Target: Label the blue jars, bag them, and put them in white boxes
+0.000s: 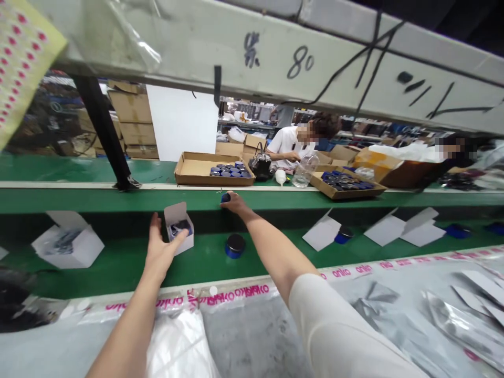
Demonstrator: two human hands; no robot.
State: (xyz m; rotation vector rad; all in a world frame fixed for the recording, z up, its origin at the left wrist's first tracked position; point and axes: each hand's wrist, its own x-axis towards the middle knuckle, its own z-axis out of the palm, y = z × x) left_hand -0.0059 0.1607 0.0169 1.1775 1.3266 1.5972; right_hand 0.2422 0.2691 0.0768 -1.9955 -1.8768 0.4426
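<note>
My left hand (pixel 160 251) is spread open on the green conveyor belt (pixel 118 283), its thumb against a small open white carton (pixel 179 227) with a dark and blue item inside. My right hand (pixel 236 203) reaches over the belt's raised green ledge (pixel 94 200), its fingers closed around a small blue-lidded jar (pixel 225 198). Most of that jar is hidden by my fingers. Just below it, a blue jar with a black lid (pixel 235 245) stands on the belt, apart from both hands.
Cardboard trays of blue jars (pixel 214 169) sit beyond the ledge, where a co-worker (pixel 293 144) in a white shirt works. Opened white cartons (pixel 69 241) lie along the belt. Silver bags (pixel 464 320) cover the near bench, and a grey overhead beam (pixel 315 58) crosses above.
</note>
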